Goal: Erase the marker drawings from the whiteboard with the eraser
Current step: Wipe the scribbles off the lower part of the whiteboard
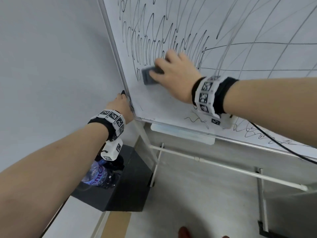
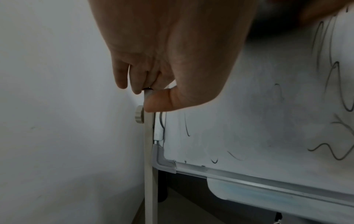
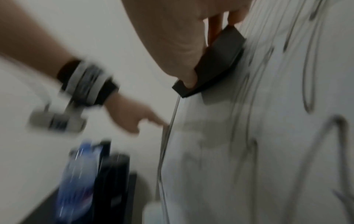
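The whiteboard [image 1: 223,23] carries black marker scribbles [image 1: 154,40] over most of its face, with smaller squiggles [image 1: 197,119] along the bottom. My right hand [image 1: 173,73] grips a grey eraser [image 1: 148,76] and presses it flat on the board near its left edge; the eraser [image 3: 216,63] shows dark in the blurred right wrist view. Below the eraser the board is wiped pale. My left hand [image 1: 122,103] grips the stand's upright post [image 2: 149,136] at the board's lower left corner, thumb [image 2: 157,103] on the front and fingers curled behind.
A marker tray [image 1: 181,133] runs under the board's bottom frame. White stand bars [image 1: 223,164] cross below. A black box [image 1: 127,182] with a plastic bottle [image 1: 94,174] sits against the wall at lower left. A black cable [image 1: 274,140] trails from my right wrist.
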`<act>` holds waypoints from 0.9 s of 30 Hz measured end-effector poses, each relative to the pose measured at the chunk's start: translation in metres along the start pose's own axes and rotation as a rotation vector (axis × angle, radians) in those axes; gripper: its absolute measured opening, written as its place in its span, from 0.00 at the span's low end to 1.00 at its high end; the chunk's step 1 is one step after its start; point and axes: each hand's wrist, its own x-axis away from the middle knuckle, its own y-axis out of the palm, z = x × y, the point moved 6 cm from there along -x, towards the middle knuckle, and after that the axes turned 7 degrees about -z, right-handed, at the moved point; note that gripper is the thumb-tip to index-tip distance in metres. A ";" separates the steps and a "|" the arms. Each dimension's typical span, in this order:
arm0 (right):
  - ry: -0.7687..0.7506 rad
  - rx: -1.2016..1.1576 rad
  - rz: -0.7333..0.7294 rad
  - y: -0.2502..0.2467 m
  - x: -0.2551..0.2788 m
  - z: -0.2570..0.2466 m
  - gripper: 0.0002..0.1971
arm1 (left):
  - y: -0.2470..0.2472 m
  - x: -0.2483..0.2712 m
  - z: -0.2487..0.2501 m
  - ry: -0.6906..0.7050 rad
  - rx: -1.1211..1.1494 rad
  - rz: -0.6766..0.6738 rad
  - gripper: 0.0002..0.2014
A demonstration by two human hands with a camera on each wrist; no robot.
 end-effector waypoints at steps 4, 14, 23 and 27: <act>-0.077 0.043 -0.075 0.028 0.031 -0.015 0.17 | 0.003 0.001 0.003 -0.007 0.006 -0.005 0.29; -0.049 0.015 -0.110 0.032 0.039 -0.014 0.19 | -0.001 -0.001 -0.001 -0.012 0.027 -0.003 0.28; -0.036 -0.058 0.087 0.005 -0.011 -0.019 0.24 | -0.002 0.006 -0.004 0.030 0.126 0.001 0.30; -0.205 -0.050 -0.091 0.056 -0.026 -0.079 0.20 | -0.003 0.006 -0.009 0.063 0.161 0.046 0.25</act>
